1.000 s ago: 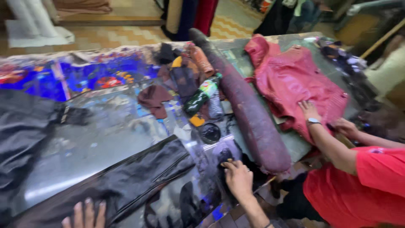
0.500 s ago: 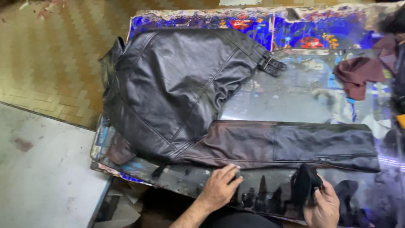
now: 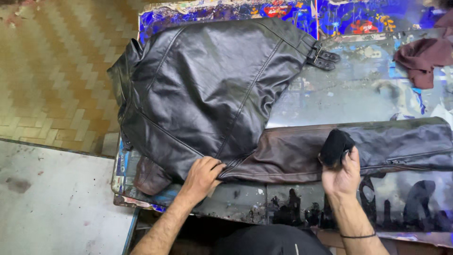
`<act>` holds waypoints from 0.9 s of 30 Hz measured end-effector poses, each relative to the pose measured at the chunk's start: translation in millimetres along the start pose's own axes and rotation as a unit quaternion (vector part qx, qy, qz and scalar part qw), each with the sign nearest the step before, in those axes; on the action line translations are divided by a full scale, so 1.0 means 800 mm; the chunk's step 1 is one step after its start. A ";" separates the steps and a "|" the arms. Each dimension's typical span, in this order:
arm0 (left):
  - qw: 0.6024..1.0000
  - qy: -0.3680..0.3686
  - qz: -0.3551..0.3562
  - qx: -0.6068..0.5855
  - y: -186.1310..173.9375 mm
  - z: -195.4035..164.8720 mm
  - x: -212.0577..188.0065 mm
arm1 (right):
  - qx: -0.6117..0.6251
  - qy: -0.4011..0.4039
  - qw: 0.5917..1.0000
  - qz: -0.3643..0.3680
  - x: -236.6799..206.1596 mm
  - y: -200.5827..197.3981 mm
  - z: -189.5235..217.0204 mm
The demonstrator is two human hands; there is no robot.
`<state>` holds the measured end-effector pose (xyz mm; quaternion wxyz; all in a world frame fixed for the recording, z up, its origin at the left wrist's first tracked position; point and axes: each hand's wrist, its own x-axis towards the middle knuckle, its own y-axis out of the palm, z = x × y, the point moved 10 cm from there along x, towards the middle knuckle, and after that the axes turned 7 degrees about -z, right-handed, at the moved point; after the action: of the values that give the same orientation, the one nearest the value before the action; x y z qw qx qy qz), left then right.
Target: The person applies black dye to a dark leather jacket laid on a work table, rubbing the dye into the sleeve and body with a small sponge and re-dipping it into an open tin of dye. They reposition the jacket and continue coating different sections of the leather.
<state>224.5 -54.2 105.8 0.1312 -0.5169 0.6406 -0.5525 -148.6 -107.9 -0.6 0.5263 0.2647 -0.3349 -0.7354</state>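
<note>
**Hands on the leather jacket**

Head view: I see my left hand [image 3: 202, 175] pressing the black leather jacket [image 3: 207, 89] flat on the tabletop [image 3: 358, 94], fingers curled at the armpit seam. My right hand [image 3: 343, 174] grips a black sponge [image 3: 334, 146] on the sleeve [image 3: 377, 146].

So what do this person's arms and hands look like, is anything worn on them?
Both forearms are bare, with no sleeves or gloves. The left hand wears nothing visible. The right hand has a thin dark band around its wrist. No rings show.
</note>
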 end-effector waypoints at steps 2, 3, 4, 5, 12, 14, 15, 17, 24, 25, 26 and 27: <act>0.998 0.033 0.047 0.005 0.006 0.005 0.020 | 0.008 0.009 1.000 -0.021 0.005 0.004 -0.005; 0.996 0.050 0.068 0.008 0.010 0.006 0.031 | 0.000 0.007 0.999 -0.036 0.007 0.004 -0.005; 0.995 0.078 0.057 0.034 0.005 0.004 0.045 | -0.007 0.004 0.999 -0.050 0.009 0.005 -0.006; 0.991 0.107 0.046 0.062 0.001 0.001 0.058 | -0.013 0.000 0.998 -0.065 0.011 0.005 -0.006; 0.925 0.337 -0.058 0.163 -0.024 -0.085 0.019 | -0.034 -0.048 0.993 -0.103 0.007 0.010 0.012; 0.943 0.268 0.043 0.192 0.010 -0.082 -0.003 | -0.027 -0.051 0.993 -0.099 0.000 0.008 0.017; 0.940 0.256 0.095 0.202 0.029 -0.081 -0.016 | -0.025 -0.046 0.993 -0.104 -0.003 0.006 0.017; 0.924 0.233 0.199 0.229 0.067 -0.076 -0.035 | -0.016 -0.037 0.993 -0.114 -0.010 0.004 0.017; 0.936 0.198 0.270 0.107 0.104 -0.110 0.022 | -0.024 -0.065 0.993 -0.099 -0.037 0.019 0.032; 0.962 0.236 0.131 0.043 0.079 -0.136 0.051 | -0.027 -0.077 0.992 -0.096 -0.042 0.020 0.036; 0.967 0.230 0.112 -0.004 0.083 -0.144 0.069 | -0.031 -0.088 0.991 -0.093 -0.047 0.022 0.040; 0.969 0.221 0.094 -0.053 0.087 -0.149 0.084 | -0.041 -0.103 0.989 -0.094 -0.052 0.022 0.045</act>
<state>71.3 -50.5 116.2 0.0100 -0.3253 0.7278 -0.6036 -151.9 -64.9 37.1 0.4280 0.1957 -0.3310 -0.8179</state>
